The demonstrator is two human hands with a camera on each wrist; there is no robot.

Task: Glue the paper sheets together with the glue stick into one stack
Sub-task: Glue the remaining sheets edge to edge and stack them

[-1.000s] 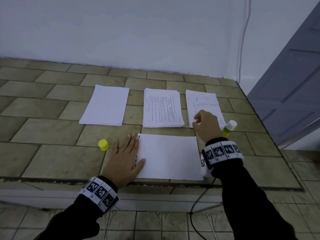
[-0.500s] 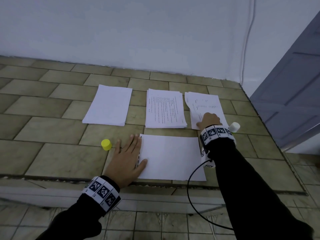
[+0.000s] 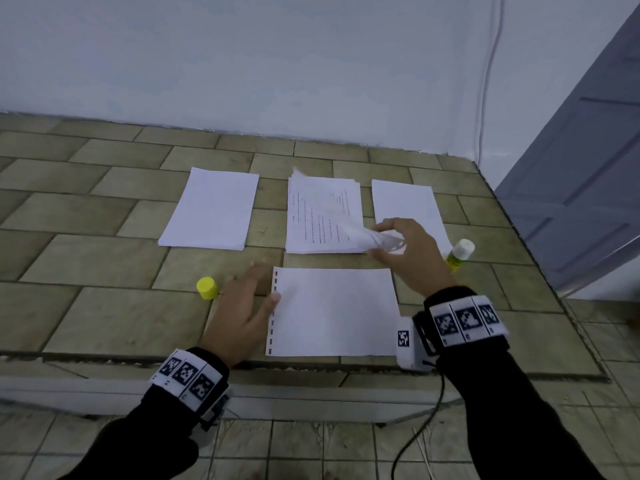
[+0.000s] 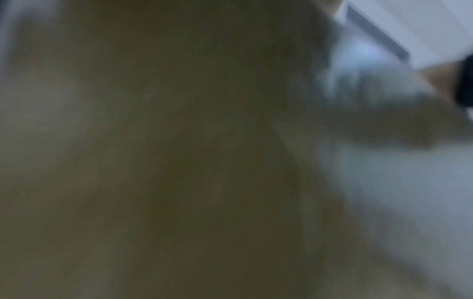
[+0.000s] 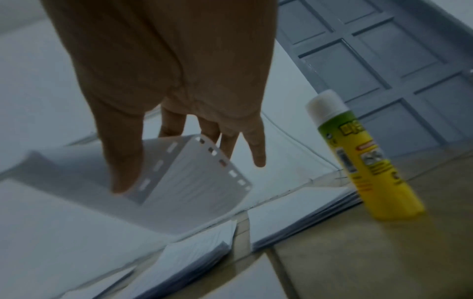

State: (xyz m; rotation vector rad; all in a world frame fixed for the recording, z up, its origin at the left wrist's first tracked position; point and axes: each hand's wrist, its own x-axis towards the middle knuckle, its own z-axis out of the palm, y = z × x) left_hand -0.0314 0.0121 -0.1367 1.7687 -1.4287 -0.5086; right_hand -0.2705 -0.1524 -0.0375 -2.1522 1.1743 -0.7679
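My right hand [image 3: 388, 242] pinches the punched edge of a printed paper sheet [image 3: 322, 216] between thumb and fingers. The sheet [image 5: 194, 178] curls up off the table, and its far part lies across the middle stack [image 3: 356, 188]. A blank front sheet [image 3: 336, 313] with a punched left edge lies near the table's front. My left hand [image 3: 246, 306] rests flat beside it, thumb on its left edge. The uncapped glue stick [image 3: 459, 254] [image 5: 358, 157] stands just right of my right hand. Its yellow cap [image 3: 207, 287] sits left of my left hand. The left wrist view is a blur.
A blank left stack [image 3: 211, 209] and a right stack [image 3: 405, 202] with a blank top lie at the back of the tiled table [image 3: 86, 271]. A grey door [image 3: 571, 168] stands at the right. A cable [image 3: 485, 81] runs down the wall.
My right hand has taken the printed top sheet off the right stack and drawn it leftward and toward me over the middle stack. The left hand has stayed put.
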